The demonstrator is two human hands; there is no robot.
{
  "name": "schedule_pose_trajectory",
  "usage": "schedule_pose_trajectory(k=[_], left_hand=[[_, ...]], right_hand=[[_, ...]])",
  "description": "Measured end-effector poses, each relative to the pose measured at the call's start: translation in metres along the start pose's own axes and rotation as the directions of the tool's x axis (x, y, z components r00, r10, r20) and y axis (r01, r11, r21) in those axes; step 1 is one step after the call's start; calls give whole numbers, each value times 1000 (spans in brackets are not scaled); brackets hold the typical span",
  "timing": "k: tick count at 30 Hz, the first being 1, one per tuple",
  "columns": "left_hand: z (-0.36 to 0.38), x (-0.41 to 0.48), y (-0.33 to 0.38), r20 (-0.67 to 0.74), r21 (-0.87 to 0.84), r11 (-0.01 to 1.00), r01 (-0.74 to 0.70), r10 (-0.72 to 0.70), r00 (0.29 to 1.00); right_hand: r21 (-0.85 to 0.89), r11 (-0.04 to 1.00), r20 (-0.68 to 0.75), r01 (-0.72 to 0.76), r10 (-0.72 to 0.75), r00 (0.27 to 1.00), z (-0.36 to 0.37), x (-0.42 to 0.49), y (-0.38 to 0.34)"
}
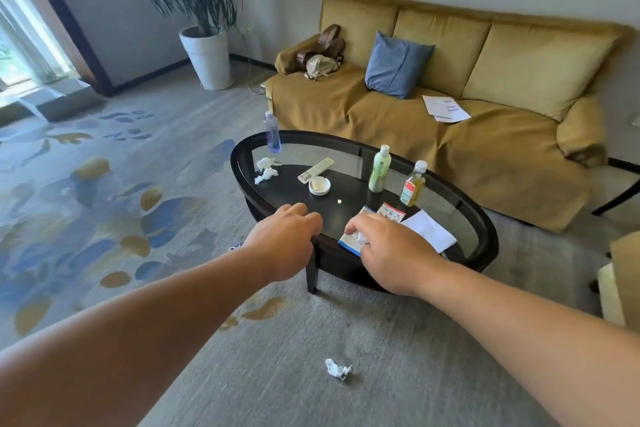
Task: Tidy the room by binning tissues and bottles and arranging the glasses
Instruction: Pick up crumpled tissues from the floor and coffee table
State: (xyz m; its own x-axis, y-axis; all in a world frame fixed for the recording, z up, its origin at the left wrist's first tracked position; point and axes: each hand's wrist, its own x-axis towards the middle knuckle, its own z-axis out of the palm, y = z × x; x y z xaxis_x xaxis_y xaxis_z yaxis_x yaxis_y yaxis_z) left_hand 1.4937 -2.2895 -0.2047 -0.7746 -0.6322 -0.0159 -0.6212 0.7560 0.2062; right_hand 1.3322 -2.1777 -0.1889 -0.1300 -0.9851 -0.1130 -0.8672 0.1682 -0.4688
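Tissue point(360, 238), thin crumpled white paper, sits at lower centre of the frame, pinched in the right hand point(391, 253) over a flat blue packet point(349, 242) on the table point(485, 236) edge. The left hand point(284, 243) is loosely curled, holding nothing. A hasty pull might tear it or drag the light packet off the slick glass. Smooth plastic bottles point(380, 168) stand beyond, easily toppled.

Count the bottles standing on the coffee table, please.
3. A clear blue-tinted bottle at the far left end, a pale green bottle near the sofa side, and a yellow-liquid bottle just right of it. None seems hidden.
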Motion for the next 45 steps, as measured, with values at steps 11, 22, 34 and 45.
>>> schedule_pose_trajectory(k=[11, 22, 34, 45], left_hand=[[62, 60, 43, 80, -17, 993, 117, -115, 990], [176, 66, 28, 165, -61, 996, 64, -53, 985], [421, 57, -47, 229, -98, 995, 13, 10, 973], [629, 67, -109, 216, -156, 988, 7, 27, 976]], right_hand=[[25, 1000, 114, 1, -4, 993, 13, 37, 102], [132, 986, 177, -102, 78, 981, 133, 54, 172], [135, 968, 282, -212, 168, 945, 389, 72, 272], [91, 970, 350, -228, 183, 919, 586, 122, 358]])
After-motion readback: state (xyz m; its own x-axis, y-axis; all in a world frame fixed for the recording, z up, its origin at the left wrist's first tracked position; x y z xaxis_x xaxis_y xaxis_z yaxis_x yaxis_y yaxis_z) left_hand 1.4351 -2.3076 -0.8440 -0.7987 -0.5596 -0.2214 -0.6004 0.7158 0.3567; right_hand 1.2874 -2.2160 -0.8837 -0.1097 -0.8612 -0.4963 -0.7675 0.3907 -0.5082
